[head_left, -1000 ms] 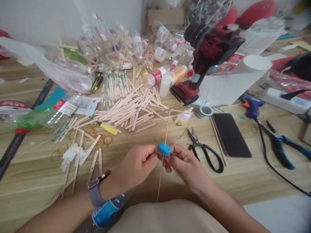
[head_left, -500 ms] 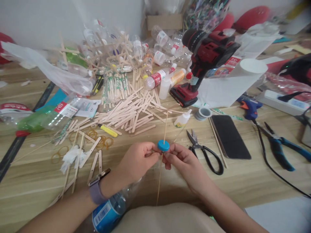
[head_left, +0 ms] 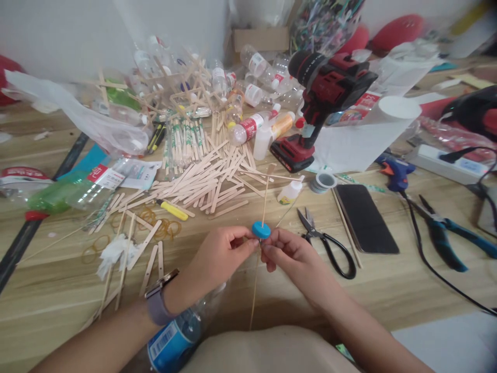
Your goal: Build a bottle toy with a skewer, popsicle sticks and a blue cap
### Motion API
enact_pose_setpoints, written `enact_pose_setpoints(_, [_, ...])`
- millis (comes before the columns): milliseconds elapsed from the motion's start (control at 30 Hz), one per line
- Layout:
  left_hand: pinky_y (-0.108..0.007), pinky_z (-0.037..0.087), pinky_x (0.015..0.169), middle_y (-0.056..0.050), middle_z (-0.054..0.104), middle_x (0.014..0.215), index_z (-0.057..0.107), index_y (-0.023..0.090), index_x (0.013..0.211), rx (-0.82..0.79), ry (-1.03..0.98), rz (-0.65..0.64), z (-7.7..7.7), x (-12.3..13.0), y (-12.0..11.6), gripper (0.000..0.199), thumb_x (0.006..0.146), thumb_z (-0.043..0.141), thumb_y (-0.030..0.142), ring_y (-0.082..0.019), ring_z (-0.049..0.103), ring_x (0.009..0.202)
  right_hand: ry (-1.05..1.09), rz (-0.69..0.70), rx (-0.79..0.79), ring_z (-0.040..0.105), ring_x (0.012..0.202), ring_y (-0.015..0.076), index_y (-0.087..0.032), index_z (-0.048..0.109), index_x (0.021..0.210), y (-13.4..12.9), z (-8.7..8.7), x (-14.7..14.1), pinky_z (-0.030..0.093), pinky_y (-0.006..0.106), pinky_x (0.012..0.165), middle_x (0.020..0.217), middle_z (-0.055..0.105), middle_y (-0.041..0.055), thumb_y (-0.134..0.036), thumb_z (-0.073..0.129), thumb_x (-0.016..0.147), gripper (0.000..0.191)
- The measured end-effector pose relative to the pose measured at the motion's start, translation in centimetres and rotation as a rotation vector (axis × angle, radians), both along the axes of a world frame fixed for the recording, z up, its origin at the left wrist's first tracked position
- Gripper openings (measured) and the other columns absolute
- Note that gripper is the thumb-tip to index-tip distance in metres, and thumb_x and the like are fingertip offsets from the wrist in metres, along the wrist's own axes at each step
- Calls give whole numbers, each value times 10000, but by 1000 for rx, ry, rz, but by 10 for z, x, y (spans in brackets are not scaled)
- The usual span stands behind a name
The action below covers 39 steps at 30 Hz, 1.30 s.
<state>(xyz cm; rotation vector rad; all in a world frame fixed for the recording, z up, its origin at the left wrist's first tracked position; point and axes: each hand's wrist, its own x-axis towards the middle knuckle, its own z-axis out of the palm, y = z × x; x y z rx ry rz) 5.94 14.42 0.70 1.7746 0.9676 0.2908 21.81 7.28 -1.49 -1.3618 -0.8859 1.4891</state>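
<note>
- our left hand [head_left: 223, 256] and right hand [head_left: 293, 254] meet, thumbs and forefingers pinched closed around a slim wooden rod [head_left: 265, 202]
- the rod pierces our round, smooth blue plastic cap [head_left: 261, 229], just above both pinches
- beyond, flat pale craft sticks [head_left: 212, 181] lie heaped

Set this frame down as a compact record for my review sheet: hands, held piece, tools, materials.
left hand: pinching at the near-left edge of a blue cap; watch on wrist
right hand: pinching at the cap's right side
held piece: the cap, thin stick showing above and below it
tools, right side: scissors, pliers, glue gun
tools, beyond hands: drill, standing upright
materials: loose flat sticks, clear bottles behind
</note>
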Motion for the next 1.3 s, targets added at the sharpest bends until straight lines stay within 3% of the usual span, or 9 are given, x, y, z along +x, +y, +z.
enact_pose_setpoints(133, [-356,420,872,-30,584,880,715,194,769,131,12,58,-1,0,2,172,851,569,234,-206,563,933,-96,-1,36,501,544,102,-201,553,711,0,-1,2,427,237,525,608,573,-36,-354,646,782,193])
enact_pose_setpoints(233, [-387,386,943,-31,579,929,710,202,763,115,-16,73,-3,0,3,145,842,589,203,-213,547,987,-157,-6,35,494,528,100,-199,556,703,0,-3,3,412,240,519,594,570,-37,-366,636,792,205])
enact_pose_setpoints(333, [-361,398,918,-21,596,897,698,198,747,71,-66,61,-3,0,4,150,852,591,189,-195,558,945,-102,-4,-4,488,499,90,-192,565,710,1,-5,2,381,237,506,584,574,-42,-391,659,781,232])
enact_pose_setpoints(567, [-337,424,879,-15,610,855,707,202,729,42,-109,30,-5,-2,3,184,873,595,230,-190,572,907,284,10,-172,395,447,52,-165,580,658,6,-10,-7,258,216,457,512,516,-59,-362,744,688,257])
enact_pose_setpoints(700, [-298,448,823,-13,609,862,719,230,754,-18,-178,5,-13,-4,2,174,874,600,272,-183,584,876,419,66,-263,268,392,26,-172,546,647,7,-10,-6,150,211,424,448,414,-96,-337,741,641,256])
enact_pose_setpoints(900, [-289,440,767,-18,570,850,682,195,765,-39,-231,-14,-17,-4,-1,231,901,582,352,-173,557,841,578,156,-400,191,367,9,-204,404,585,6,-12,-1,117,189,400,418,345,-125,-316,756,595,370])
enact_pose_setpoints(1067, [-279,445,742,-24,600,847,655,180,798,-68,-265,-2,-18,-3,-3,219,902,573,354,-167,554,817,618,154,-437,180,371,9,-209,391,599,6,-14,0,110,177,386,419,339,-132,-346,784,575,417])
enact_pose_setpoints(1300, [-285,460,717,-30,662,810,645,165,850,-162,-214,29,-18,-3,-4,248,893,546,389,-180,589,779,488,18,-371,218,381,11,-186,486,657,2,-11,-9,112,188,397,454,404,-115,-338,810,611,361])
